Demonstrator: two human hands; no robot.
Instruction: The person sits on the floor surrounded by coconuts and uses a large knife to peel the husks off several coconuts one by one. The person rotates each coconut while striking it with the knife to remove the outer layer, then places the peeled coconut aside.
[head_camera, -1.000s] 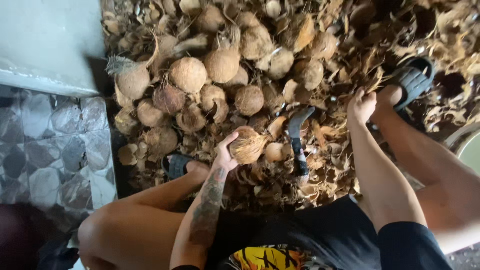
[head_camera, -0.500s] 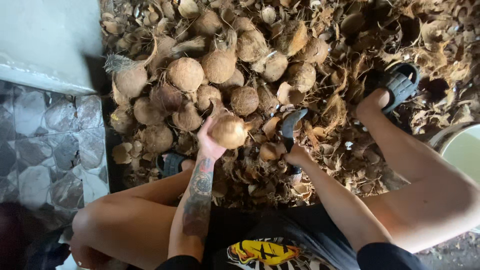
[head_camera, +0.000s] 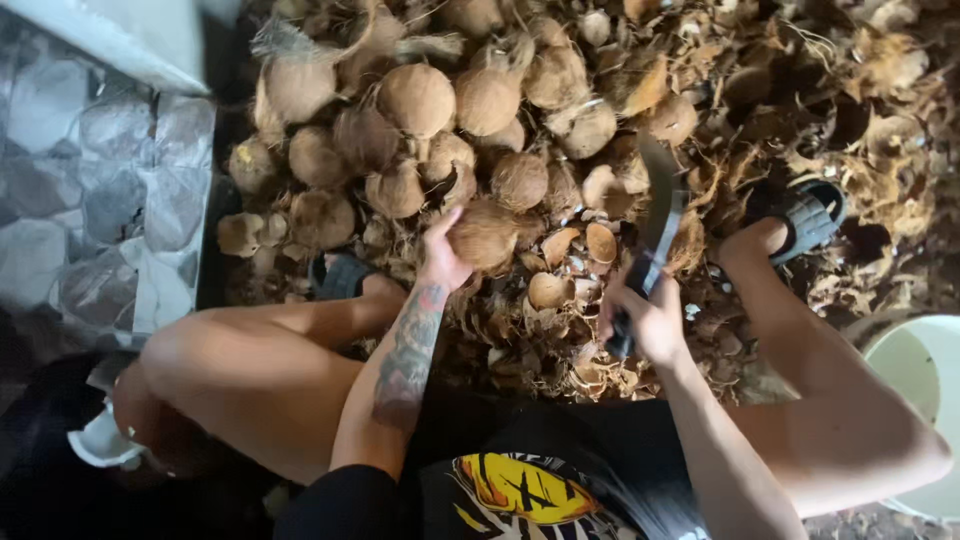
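My left hand (head_camera: 443, 252) grips a brown husked coconut (head_camera: 486, 233) from its left side, holding it just in front of the pile of coconuts (head_camera: 420, 120). My right hand (head_camera: 645, 315) is closed around the dark handle of a large knife (head_camera: 657, 228), whose blade points up and away over broken shell pieces (head_camera: 575, 265). The knife blade stands to the right of the held coconut, a short gap apart. My forearm shows a tattoo.
Dry husk scraps (head_camera: 830, 90) cover the ground to the right. My feet wear dark sandals (head_camera: 808, 215), one on each side. A white bucket (head_camera: 915, 375) stands at the right edge. A stone-patterned floor (head_camera: 90, 200) and a pale ledge lie to the left.
My right hand left the ground near the right foot, took hold of the knife and raised its blade. My left hand shifted the coconut slightly up, then back toward the middle.
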